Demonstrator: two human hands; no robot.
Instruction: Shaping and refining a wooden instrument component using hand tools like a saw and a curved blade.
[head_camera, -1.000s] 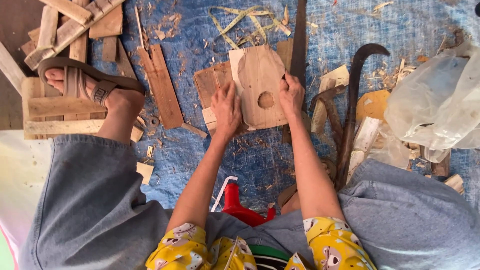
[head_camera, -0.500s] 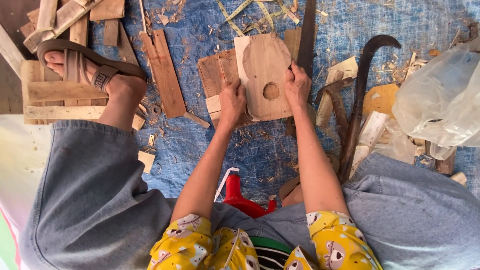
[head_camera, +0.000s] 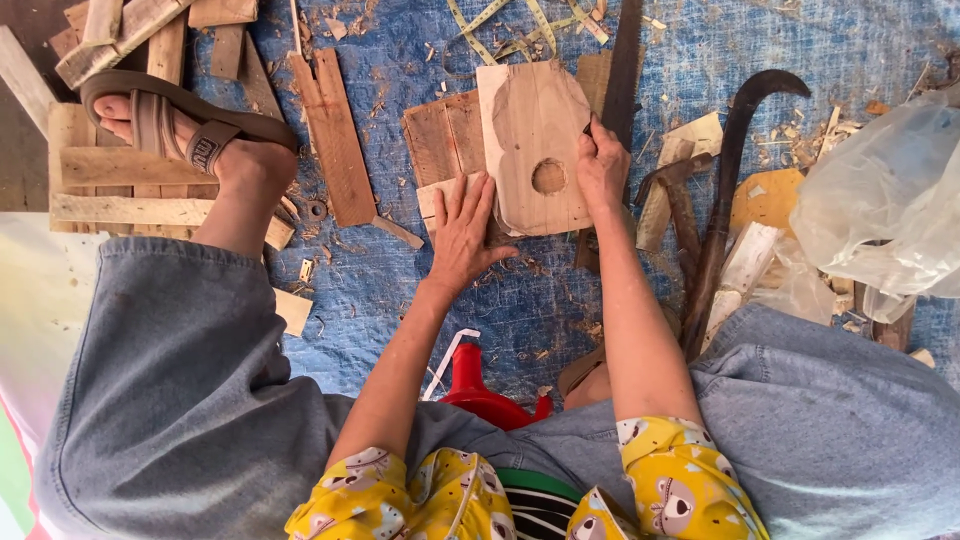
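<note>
I see the shaped wooden board (head_camera: 533, 130) with a round hole lying on the blue tarp (head_camera: 420, 290). My right hand (head_camera: 603, 165) pinches its right edge; my left hand (head_camera: 462, 232) presses beside it, fingers spread. A hammer (head_camera: 678, 205) lies right of the board.

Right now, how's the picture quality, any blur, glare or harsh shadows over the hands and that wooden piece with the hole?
Head view: sharp, no motion blur on the left hand, right hand or holed wooden piece; light is soft and even, with only faint shadows under the hands; the clear plastic bag at the right looks bright and washed out; the edges bend slightly from the wide lens.
</note>
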